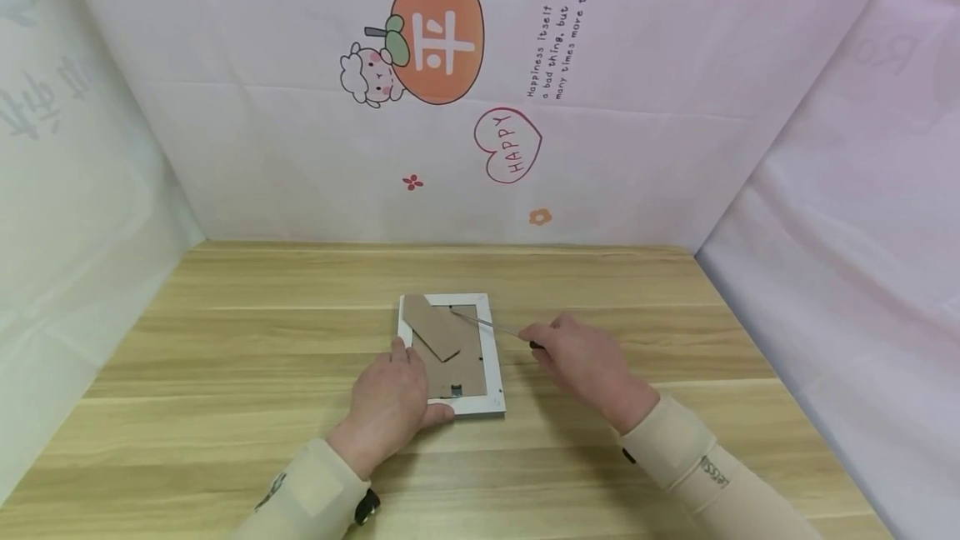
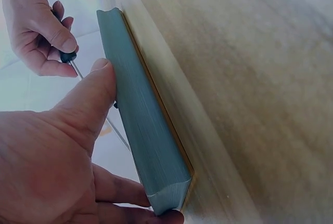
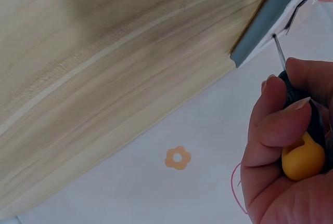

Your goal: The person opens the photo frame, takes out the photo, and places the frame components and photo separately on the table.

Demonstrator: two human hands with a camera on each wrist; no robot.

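A picture frame (image 1: 492, 365) lies face down on the table, its white back edge around a brown backing board (image 1: 467, 361). A cardboard stand flap (image 1: 431, 327) lies slantwise over the board. My left hand (image 1: 388, 402) holds the frame at its near left corner, thumb along the near edge and fingers at the left side. In my right hand (image 1: 587, 363), to the right of the frame, is a screwdriver (image 3: 303, 160) with a black and yellow handle. Its thin shaft reaches over the board, the tip close to a small dark tab near the far edge.
The wood-grain table (image 1: 262, 357) extends around the frame on all sides. A white printed cloth (image 1: 300, 157) rises behind it, and more white cloth hangs at the left and right.
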